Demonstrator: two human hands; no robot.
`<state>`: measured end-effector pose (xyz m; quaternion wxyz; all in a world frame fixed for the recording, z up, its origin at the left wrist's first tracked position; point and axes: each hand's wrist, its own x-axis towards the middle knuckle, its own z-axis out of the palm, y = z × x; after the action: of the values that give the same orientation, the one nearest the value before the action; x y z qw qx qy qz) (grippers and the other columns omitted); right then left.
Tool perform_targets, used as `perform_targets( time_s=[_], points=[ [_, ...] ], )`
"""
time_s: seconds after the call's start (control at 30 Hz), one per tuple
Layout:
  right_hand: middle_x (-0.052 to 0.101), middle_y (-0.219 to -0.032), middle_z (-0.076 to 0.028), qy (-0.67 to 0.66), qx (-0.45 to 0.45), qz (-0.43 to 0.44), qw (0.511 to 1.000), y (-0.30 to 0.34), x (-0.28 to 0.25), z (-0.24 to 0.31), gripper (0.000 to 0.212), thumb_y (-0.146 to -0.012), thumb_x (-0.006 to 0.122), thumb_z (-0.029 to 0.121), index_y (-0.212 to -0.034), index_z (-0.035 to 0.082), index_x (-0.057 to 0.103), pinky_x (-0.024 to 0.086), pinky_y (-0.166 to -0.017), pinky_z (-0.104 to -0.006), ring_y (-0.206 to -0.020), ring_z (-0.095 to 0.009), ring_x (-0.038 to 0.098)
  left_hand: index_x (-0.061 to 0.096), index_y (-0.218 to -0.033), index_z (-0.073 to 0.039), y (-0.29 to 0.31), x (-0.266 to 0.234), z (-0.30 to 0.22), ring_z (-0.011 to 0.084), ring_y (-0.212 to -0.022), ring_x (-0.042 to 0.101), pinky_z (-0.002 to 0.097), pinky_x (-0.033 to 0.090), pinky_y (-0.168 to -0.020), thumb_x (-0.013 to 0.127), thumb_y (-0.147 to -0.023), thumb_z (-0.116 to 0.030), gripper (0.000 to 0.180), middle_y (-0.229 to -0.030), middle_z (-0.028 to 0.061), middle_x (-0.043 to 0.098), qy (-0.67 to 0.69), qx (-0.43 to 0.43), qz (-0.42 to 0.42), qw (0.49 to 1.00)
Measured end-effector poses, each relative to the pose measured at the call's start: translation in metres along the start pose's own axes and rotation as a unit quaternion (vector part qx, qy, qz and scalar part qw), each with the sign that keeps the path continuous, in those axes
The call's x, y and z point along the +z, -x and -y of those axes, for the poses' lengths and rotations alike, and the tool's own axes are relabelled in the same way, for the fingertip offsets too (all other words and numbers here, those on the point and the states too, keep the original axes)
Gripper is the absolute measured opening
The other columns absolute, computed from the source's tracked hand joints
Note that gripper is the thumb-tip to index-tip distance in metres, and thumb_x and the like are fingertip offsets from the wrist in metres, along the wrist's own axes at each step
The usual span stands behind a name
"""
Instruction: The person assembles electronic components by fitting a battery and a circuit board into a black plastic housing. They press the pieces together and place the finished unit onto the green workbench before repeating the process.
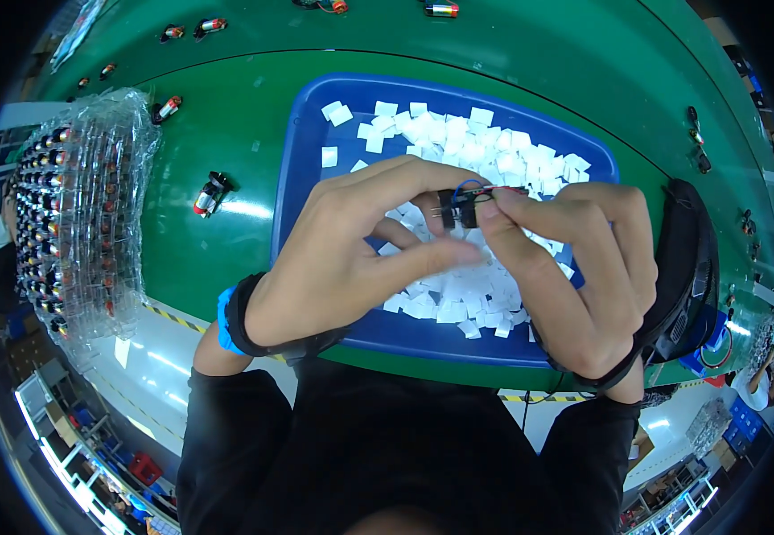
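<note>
Above a blue tray [282, 192], both my hands are at a small black electronic part [463, 207] with thin blue and red wires and metal pins at its left end. My right hand [583, 259] pinches its right end between thumb and fingers. The curled fingers of my left hand [351, 232] rest against its left side and top, with the thumb lower down and slightly blurred. My fingers partly cover the part. Below, many small white square pieces [440, 308] lie piled and scattered in the tray.
On the green table [218, 134] left of the tray lies a small orange-and-black cylindrical part [210, 194]. Further left, clear plastic trays [93, 218] hold rows of similar parts. More lie along the back [440, 10] and right side. A black bag-like item [686, 276] sits right of the tray.
</note>
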<state>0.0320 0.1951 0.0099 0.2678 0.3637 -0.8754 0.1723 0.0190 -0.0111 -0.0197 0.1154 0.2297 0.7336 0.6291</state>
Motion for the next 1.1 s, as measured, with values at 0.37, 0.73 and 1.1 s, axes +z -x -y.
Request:
perform_targets(
  time_s=[0.37,0.73,1.1],
  points=[
    [0.057,-0.073,-0.003,-0.129,0.087,0.015,0.988,-0.010,-0.022,0.001,0.026,-0.069,0.078,0.005,-0.095,0.004,0.074,0.042,-0.056,-0.0253,-0.064,-0.016,0.052,0.059,-0.123,0.008,0.001,0.002,-0.005,0.0226,-0.095,0.070,0.0296,0.064,-0.072,0.067,-0.090,0.002,0.034,-0.120,0.0209,0.064,0.166,-0.030,-0.048,0.984],
    [0.064,-0.071,-0.008,-0.392,0.261,-0.018,0.882,0.004,0.006,-0.002,0.022,-0.077,0.083,0.007,-0.089,-0.004,0.068,0.037,-0.046,-0.0208,-0.052,-0.009,0.055,0.057,-0.124,0.011,0.002,0.001,-0.001,0.0243,-0.095,0.070,0.0307,0.063,-0.074,0.067,-0.090,0.004,0.036,-0.122,0.0237,0.063,0.116,0.062,-0.049,0.990],
    [0.065,-0.068,-0.008,-0.380,0.200,-0.023,0.903,0.008,0.007,-0.003,0.023,-0.075,0.084,0.007,-0.092,-0.003,0.071,0.037,-0.044,-0.0199,-0.049,-0.008,0.058,0.057,-0.123,0.012,-0.003,-0.005,0.006,0.0301,-0.110,0.065,0.0338,0.058,-0.086,0.068,-0.090,0.000,0.038,-0.122,0.0281,0.063,0.017,0.144,-0.016,0.989]
  ],
)
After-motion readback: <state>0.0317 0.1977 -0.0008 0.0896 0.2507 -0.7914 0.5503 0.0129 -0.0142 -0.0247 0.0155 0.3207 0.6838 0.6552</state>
